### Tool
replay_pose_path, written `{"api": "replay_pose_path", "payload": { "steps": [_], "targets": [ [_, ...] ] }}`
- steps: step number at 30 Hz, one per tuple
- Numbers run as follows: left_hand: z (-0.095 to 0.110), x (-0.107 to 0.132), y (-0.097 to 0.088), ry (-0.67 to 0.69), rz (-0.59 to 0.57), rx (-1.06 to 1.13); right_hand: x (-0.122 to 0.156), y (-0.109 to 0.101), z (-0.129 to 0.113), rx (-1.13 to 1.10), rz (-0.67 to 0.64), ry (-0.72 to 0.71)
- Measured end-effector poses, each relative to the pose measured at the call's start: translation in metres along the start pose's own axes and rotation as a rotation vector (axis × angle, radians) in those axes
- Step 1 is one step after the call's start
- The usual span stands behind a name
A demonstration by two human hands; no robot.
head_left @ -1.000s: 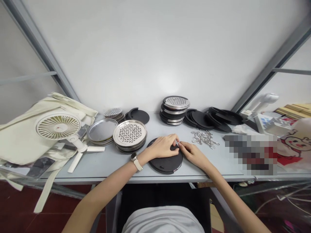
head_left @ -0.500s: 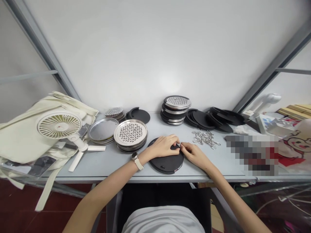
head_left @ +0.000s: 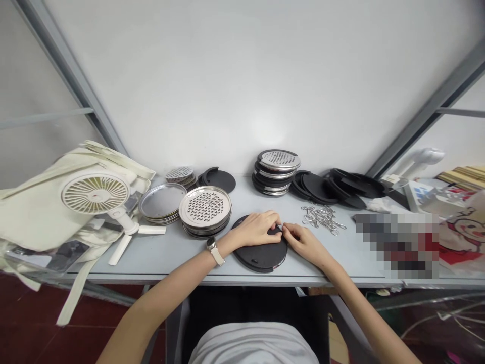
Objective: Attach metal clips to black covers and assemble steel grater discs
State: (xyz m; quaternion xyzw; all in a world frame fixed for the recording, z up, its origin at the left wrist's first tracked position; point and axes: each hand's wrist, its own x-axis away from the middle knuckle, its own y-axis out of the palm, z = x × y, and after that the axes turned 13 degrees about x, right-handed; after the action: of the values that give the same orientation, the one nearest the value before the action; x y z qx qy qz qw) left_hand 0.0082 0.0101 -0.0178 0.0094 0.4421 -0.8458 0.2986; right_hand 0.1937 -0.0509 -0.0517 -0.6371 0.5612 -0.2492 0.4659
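A black round disc (head_left: 261, 255) with a raised rim lies on the table in front of me. Across its top rests my left hand (head_left: 259, 227), its fingers curled and pressing at the upper right edge. My right hand (head_left: 303, 240) meets it there, thumb and forefinger pinched on a small silvery piece (head_left: 280, 228), mostly covered by the fingers. Just right of the hands is a loose pile of bent metal wire clips (head_left: 322, 217). Left of the disc stands a stack of round metal grater plates (head_left: 204, 207), the top one perforated.
Plain metal discs (head_left: 162, 199) and smaller grater plates (head_left: 180, 174) are at the left. Black discs with grater plates form a stack (head_left: 278, 167) at the back; more black rims (head_left: 322, 187) lie beside it. A white fan (head_left: 96, 194) and cream bag (head_left: 45, 202) occupy the far left.
The view has shifted slightly. Both hands keep nearly the same pose at the disc's upper right edge; any finger movement is very small.
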Motion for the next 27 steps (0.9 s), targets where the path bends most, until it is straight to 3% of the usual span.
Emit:
{"api": "replay_pose_path", "payload": {
  "steps": [27],
  "targets": [
    [0.0008,0.0003,-0.0004,0.022,-0.009,-0.02,0.0006,0.0011,0.0016,-0.043,-0.005,0.068]
  ]
}}
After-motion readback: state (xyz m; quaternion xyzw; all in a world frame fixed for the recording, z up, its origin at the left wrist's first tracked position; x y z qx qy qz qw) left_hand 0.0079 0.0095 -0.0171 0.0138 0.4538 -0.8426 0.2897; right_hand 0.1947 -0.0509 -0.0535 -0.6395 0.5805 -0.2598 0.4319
